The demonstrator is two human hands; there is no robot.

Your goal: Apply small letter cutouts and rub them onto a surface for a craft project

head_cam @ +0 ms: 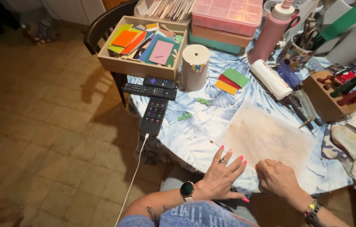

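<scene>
Head view: stained beige sheet (266, 136), flat; left hand (222, 176) splayed on edge, right hand (276, 178) curled, grip unclear.

floor (47, 126): brown tiles | dark chair (102, 25) | table (195, 138): leaf-print cloth

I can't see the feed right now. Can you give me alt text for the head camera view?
Seen from above, the left hand lies flat, fingers spread, and the right hand is curled, both at the near edge of a stained translucent sheet on a blue leaf-print tablecloth. Beyond are a phone on a cable, two remotes, a paper roll and a wooden box of coloured sheets.
</scene>
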